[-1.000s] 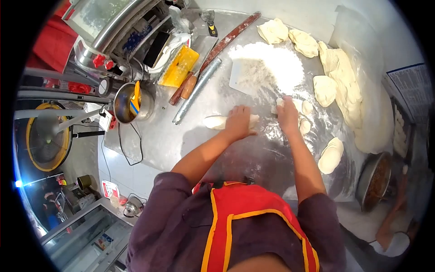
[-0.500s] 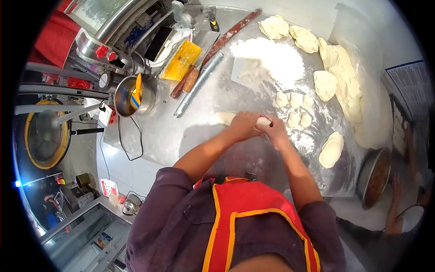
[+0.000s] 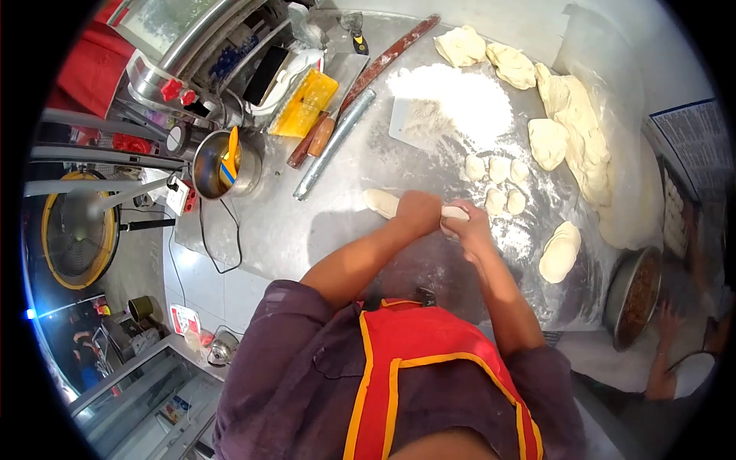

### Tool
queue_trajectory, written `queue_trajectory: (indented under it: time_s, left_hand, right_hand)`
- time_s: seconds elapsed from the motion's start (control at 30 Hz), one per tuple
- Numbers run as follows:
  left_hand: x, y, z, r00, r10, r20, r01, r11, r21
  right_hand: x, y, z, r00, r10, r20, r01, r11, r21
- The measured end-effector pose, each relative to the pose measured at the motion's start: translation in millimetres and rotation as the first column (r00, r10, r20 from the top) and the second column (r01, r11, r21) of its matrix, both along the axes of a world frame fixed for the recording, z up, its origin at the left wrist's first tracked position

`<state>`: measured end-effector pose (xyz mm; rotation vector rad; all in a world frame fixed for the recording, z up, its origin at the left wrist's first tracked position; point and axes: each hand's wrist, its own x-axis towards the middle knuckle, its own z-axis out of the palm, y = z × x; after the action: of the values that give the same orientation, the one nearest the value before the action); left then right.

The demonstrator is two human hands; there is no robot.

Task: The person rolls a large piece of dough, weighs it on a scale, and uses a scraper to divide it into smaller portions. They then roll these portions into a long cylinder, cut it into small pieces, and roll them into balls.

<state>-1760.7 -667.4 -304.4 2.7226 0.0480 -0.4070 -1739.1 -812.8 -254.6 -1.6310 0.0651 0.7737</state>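
My left hand [image 3: 419, 214] is closed around a roll of dough [image 3: 380, 202], whose rounded end sticks out to the left. Right beside it, my right hand [image 3: 471, 228] grips the other end of the dough, and a pale bit shows between thumb and fingers. Both hands are close together, low over the metal worktop [image 3: 337, 230]. Several small dough pieces [image 3: 497, 170] lie just beyond my right hand on floured metal. Farther right is an oval stack of flattened dough [image 3: 560, 252].
A flour heap [image 3: 460, 96] with a scraper lies at the back. Large dough lumps [image 3: 575, 126] line the right side by plastic sheeting. Rolling pins [image 3: 335, 144], a yellow scraper [image 3: 305, 102] and a metal pot [image 3: 205, 172] stand left. At right are a filling bowl [image 3: 636, 300] and another person's hand [image 3: 668, 326].
My fists have shifted slightly right and more of the roll's left end shows. My right hand has turned, exposing the dough it holds. The other person's hand at right has moved slightly.
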Motion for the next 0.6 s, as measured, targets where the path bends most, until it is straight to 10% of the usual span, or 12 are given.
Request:
queue_trajectory:
  time_s: [0.1, 0.2, 0.33, 0.5, 0.6]
  left_hand:
    - [16, 24, 16, 0.980, 0.180, -0.085, -0.185, 0.982, -0.047]
    - [11, 37, 14, 0.981, 0.185, 0.061, -0.167, 0.960, -0.226]
    - [-13, 40, 10, 0.947, 0.168, 0.274, -0.146, 0.985, -0.096]
    - [-25, 55, -7, 0.948, 0.130, 0.290, -0.102, 0.989, -0.110]
    - [-27, 55, -9, 0.944, 0.045, 0.326, 0.058, 0.952, -0.300]
  right_hand:
    - [0, -16, 20, 1.000, -0.010, -0.010, 0.011, 0.985, 0.171]
    - [28, -23, 3, 0.966, -0.015, 0.259, 0.048, 0.991, -0.122]
    - [42, -18, -57, 0.503, 0.530, 0.682, 0.132, 0.733, -0.667]
    - [40, -7, -28, 0.292, 0.616, 0.732, 0.219, 0.702, -0.678]
    - [21, 16, -7, 0.804, 0.290, 0.519, -0.149, 0.943, -0.296]
